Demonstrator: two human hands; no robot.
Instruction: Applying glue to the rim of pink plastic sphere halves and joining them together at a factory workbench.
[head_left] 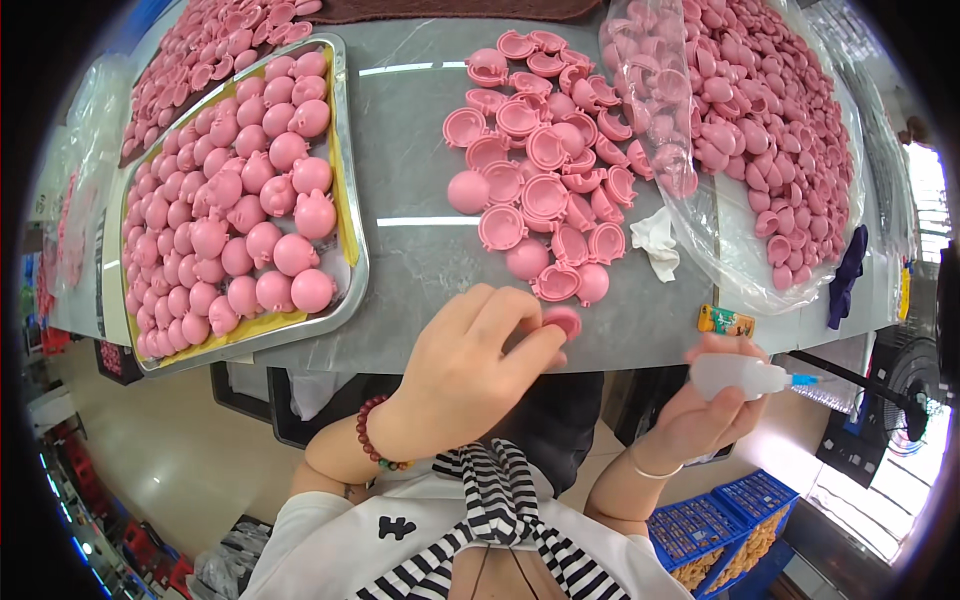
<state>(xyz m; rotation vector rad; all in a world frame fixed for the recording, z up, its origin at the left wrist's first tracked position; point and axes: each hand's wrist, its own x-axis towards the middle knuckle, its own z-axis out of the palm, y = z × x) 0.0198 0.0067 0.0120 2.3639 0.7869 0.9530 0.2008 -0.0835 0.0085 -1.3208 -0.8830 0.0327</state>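
Observation:
My left hand (pixel 465 360), a beaded bracelet at its wrist, is at the table's near edge. Its thumb and fingertips pinch a pink plastic half-shell (pixel 563 320). To the right, just past the table edge, my right hand (pixel 712 405) is closed around a translucent white squeeze bottle (pixel 738 378). The bottle lies tilted sideways, its thin blue nozzle (pixel 803 380) pointing right, away from the half-shell. Beyond my left hand spreads a loose pile of pink half-shells (pixel 545 197), many with the hollow side up, among a few rounded sides.
A metal tray (pixel 352 200) lined with yellow holds rows of pink balls at the left. Clear plastic bags (pixel 690 215) of pink shells lie at the right. Crumpled white tissue (pixel 656 244), a small yellow-and-green packet (pixel 726 320) and a dark cloth strip (pixel 848 277) rest nearby.

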